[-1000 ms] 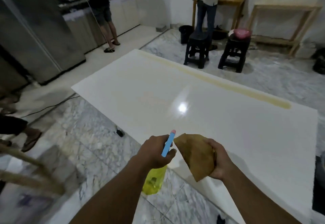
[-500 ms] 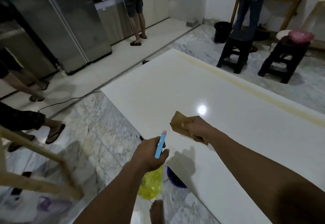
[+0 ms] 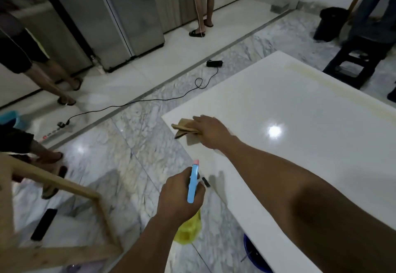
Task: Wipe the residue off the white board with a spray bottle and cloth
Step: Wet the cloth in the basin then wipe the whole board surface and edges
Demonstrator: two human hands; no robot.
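Observation:
A large white board point(image 3: 289, 135) lies flat across the right half of the view, with a yellowish residue streak point(image 3: 334, 92) along its far edge. My right hand point(image 3: 211, 132) presses a tan cloth point(image 3: 185, 130) onto the board's near left corner. My left hand point(image 3: 181, 197) holds a spray bottle point(image 3: 192, 183) with a blue trigger head, a pink nozzle tip and a yellow body, just off the board's near edge over the floor.
A wooden frame point(image 3: 64, 187) stands at lower left. A black cable point(image 3: 150, 99) and power strip point(image 3: 53, 132) lie on the marble floor. A blue bucket point(image 3: 251, 255) sits under the board. Black stools point(image 3: 355, 62) and several standing people surround the area.
My right hand has swept the cloth left along the board to its corner. The view has turned left and down. My left hand keeps the bottle in the same grip.

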